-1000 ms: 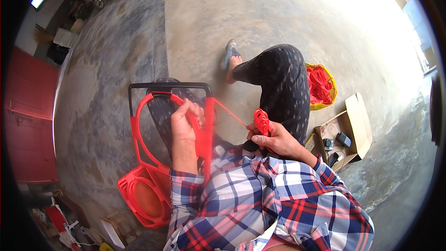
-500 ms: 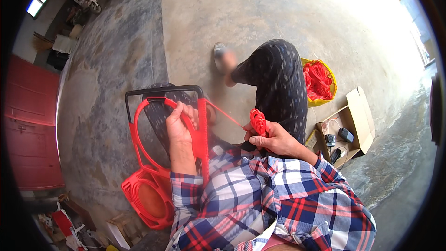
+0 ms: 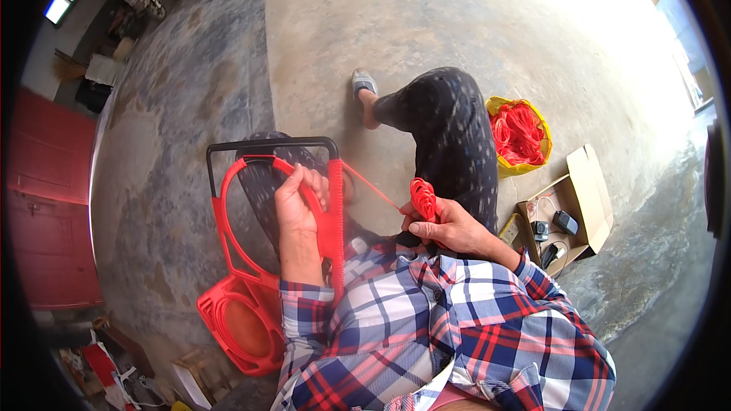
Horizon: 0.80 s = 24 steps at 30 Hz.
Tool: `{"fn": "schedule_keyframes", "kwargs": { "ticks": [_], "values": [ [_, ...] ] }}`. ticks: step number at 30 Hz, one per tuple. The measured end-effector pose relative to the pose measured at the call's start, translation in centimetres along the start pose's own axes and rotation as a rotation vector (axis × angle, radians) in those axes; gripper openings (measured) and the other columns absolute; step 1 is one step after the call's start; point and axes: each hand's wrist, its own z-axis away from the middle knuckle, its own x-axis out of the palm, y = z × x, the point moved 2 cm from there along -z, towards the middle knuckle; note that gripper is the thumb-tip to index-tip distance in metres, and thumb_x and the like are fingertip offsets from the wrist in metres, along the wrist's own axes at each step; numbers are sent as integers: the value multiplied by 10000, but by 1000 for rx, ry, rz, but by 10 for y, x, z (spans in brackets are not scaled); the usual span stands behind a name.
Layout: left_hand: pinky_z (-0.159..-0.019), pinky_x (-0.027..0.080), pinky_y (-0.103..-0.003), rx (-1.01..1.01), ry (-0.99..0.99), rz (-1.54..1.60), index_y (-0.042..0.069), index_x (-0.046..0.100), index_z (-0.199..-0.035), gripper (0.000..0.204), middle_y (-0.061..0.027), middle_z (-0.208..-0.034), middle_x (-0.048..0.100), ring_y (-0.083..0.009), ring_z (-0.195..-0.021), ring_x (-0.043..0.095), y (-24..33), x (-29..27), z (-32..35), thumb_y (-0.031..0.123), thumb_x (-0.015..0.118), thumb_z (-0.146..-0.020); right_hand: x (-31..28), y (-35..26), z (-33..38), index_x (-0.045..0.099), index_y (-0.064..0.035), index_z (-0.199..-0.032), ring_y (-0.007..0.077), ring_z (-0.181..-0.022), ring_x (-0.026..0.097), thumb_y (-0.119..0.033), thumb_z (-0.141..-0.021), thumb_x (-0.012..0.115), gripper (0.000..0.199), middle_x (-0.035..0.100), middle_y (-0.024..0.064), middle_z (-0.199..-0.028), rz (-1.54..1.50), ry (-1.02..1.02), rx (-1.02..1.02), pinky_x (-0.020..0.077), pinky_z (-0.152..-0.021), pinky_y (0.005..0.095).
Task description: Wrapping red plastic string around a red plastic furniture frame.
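Observation:
My left hand (image 3: 301,202) is closed round the rim of a large oval opening in a red plastic frame (image 3: 329,236). The frame has a black bar handle (image 3: 270,144) at its far end and a toothed right edge. Its near left end holds a round section with coiled red line. In my right hand (image 3: 451,227), fingers pinch a small looped bundle of red cord (image 3: 423,199). From this bundle a taut strand (image 3: 371,185) runs left to the frame near the handle's right end. The palm side of both hands is partly hidden.
A yellow-rimmed bag (image 3: 539,118) full of red cord (image 3: 518,135) stands right of my bent knee (image 3: 449,99). Nearer, an open cardboard box (image 3: 590,194) holds small black devices and cables. A red door (image 3: 53,198) is at far left, with clutter near the lower left.
My bent right leg has shifted slightly left. The frame has tilted very little. Both hands keep their holds, and the strand between them stays taut.

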Motion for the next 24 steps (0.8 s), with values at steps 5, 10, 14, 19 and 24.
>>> {"fn": "schedule_keyframes", "kwargs": {
  "ticks": [5, 10, 14, 19, 24],
  "values": [
    [-385, 372, -299, -5, -20, -10, 79, 495, -663, 369, -58, -601, 475, -180, -470, 440, -4, 1, -2, 317, 524, -943, 0, 4, -2, 526, 11, -1204, 102, -800, 589, -169, -927, 623, 345, 603, 40, -972, -66, -21, 25, 534, -665, 265],
    [-403, 355, -293, -2, 19, -14, 76, 481, -641, 376, -60, -580, 448, -182, -487, 416, -3, 6, 3, 304, 529, -936, -2, 5, -5, 524, 9, -1211, 101, -787, 588, -181, -928, 624, 355, 605, 40, -975, -47, -55, 42, 530, -670, 264],
    [-410, 351, -291, 16, 33, -7, 77, 486, -644, 372, -58, -579, 448, -178, -490, 415, 0, 5, 7, 304, 530, -936, 0, 4, -5, 525, 7, -1214, 96, -811, 589, -193, -927, 629, 365, 605, 29, -959, -26, -73, 43, 522, -682, 261],
    [-399, 379, -288, 25, -6, -11, 78, 498, -658, 369, -52, -607, 472, -170, -485, 435, -2, 0, 7, 315, 527, -940, 5, -2, 1, 509, -3, -1238, 127, -920, 583, -139, -917, 628, 368, 590, 48, -1004, 12, -88, 22, 555, -758, 280],
    [-412, 387, -287, 25, -15, -13, 75, 499, -662, 363, -55, -612, 475, -170, -503, 440, -2, 3, 6, 308, 533, -938, 5, -2, 6, 509, -12, -1245, 122, -952, 574, -138, -915, 631, 374, 593, 47, -1018, 41, -71, -32, 546, -785, 279]
  ]
}}
